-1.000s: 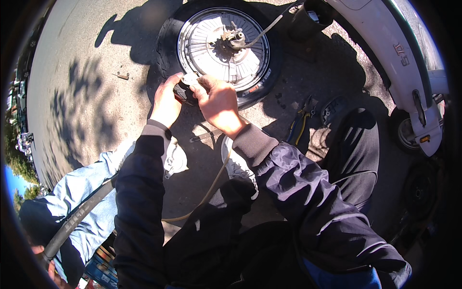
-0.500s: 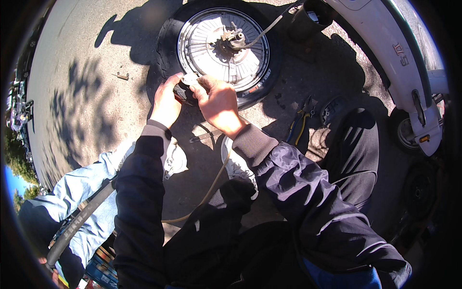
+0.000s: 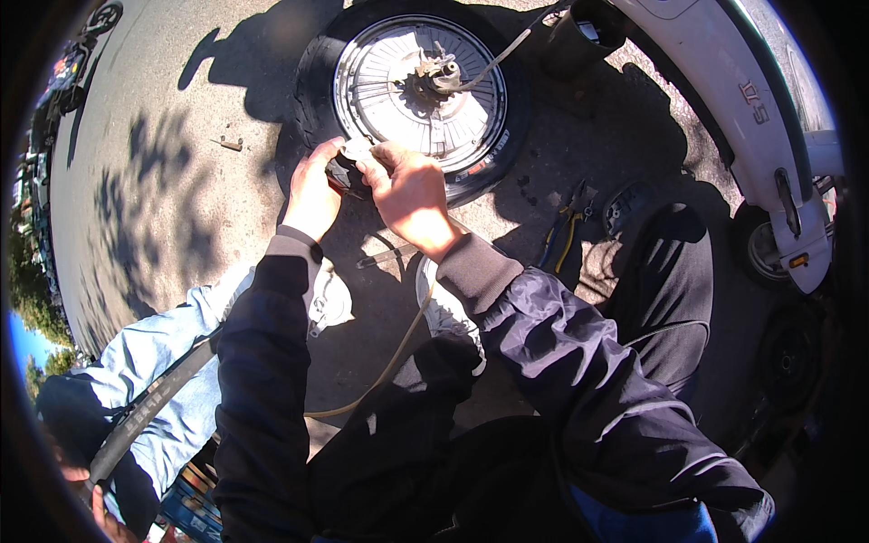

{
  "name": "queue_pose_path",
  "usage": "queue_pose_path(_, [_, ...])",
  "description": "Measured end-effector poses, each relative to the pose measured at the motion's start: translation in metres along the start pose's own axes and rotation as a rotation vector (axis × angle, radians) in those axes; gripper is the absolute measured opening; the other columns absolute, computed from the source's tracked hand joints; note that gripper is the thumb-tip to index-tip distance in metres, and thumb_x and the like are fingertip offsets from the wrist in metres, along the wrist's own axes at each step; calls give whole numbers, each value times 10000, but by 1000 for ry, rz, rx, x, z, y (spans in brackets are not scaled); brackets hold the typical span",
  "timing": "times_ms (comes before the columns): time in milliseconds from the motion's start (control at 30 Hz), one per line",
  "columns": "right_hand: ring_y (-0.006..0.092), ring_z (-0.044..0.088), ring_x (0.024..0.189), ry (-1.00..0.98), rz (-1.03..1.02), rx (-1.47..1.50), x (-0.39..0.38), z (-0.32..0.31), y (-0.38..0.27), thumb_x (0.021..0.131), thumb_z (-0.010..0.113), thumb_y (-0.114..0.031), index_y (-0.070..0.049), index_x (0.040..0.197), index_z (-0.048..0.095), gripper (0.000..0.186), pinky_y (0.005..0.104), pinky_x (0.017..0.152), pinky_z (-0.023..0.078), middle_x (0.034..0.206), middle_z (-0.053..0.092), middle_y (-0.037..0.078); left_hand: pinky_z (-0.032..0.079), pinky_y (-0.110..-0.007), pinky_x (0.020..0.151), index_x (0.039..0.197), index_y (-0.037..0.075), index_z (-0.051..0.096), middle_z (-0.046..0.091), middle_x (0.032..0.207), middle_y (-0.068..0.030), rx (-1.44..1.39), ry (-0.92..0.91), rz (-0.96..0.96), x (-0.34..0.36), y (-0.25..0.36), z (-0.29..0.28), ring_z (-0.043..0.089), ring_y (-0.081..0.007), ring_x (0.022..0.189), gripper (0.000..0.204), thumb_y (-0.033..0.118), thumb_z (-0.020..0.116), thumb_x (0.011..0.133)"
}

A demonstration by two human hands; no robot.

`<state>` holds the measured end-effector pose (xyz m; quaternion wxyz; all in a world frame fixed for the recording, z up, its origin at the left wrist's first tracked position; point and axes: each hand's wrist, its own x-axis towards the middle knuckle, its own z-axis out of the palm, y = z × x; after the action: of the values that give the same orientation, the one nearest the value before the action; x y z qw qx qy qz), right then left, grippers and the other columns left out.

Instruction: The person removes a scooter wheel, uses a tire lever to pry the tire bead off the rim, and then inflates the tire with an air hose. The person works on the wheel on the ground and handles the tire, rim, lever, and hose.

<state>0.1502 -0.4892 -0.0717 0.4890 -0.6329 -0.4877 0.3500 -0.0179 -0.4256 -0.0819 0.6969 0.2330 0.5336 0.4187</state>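
My left hand (image 3: 312, 192) and my right hand (image 3: 407, 192) meet at the near left edge of a wheel lying flat. Both are closed, and their fingertips pinch a small white piece (image 3: 357, 148) whose kind I cannot make out. Below it, between the hands, shows something dark and shiny with a red edge, partly hidden by the fingers. The wheel has a black tyre (image 3: 312, 100) and a silver hub (image 3: 380, 77) with spoke-like ribs. A cable (image 3: 498, 61) runs from its axle toward the upper right.
Pliers with blue and yellow handles (image 3: 566, 235) lie right of the wheel, near a round dark part (image 3: 626, 206). A white scooter (image 3: 769, 118) stands at the right. A thin hose (image 3: 394, 362) crosses the ground. At lower left, a person in light blue (image 3: 181, 452) holds a tyre (image 3: 149, 407).
My hands stay almost still on the white piece. The person at lower left has shifted the tyre slightly, and more of their hands shows. A motorbike has appeared at the upper left.
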Motion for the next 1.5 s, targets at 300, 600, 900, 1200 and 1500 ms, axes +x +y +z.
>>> queue_pose_path(300, [294,753,704,11,0,12,0,0,-1,977,758,-233,-23,975,779,212,398,667,569,770,759,131,533,-348,967,1195,-37,708,740,1140,-127,2,20,-7,-1,0,1,698,-216,1045,279,193,647,1048])
queue_pose_path(600, [299,752,706,-2,13,7,0,0,-1,979,755,-241,-23,972,777,219,402,671,572,771,759,130,535,-356,982,1222,-34,707,729,1176,-136,59,3,17,5,-3,-7,691,-225,1080,302,206,629,1057])
queue_pose_path(900, [262,765,720,-24,49,0,0,-1,-2,974,768,-242,-13,1050,790,243,377,687,582,793,776,125,529,-366,1003,1265,-34,691,722,1196,-142,24,31,-11,4,-2,-5,683,-228,1112,317,200,603,1070])
queue_pose_path(1200, [252,770,726,-63,93,15,1,-2,-4,987,759,-254,15,1052,775,277,367,688,579,795,776,137,533,-370,984,1240,-16,698,727,1179,-133,-9,30,-15,6,-3,-7,689,-231,1088,279,186,636,1057])
queue_pose_path(1500, [423,757,915,-149,198,37,4,-6,-5,974,739,-315,-24,1083,788,314,482,833,599,937,767,242,533,-372,970,1221,-10,702,734,1165,-116,-21,8,-32,2,0,0,689,-220,1068,250,166,654,1049])
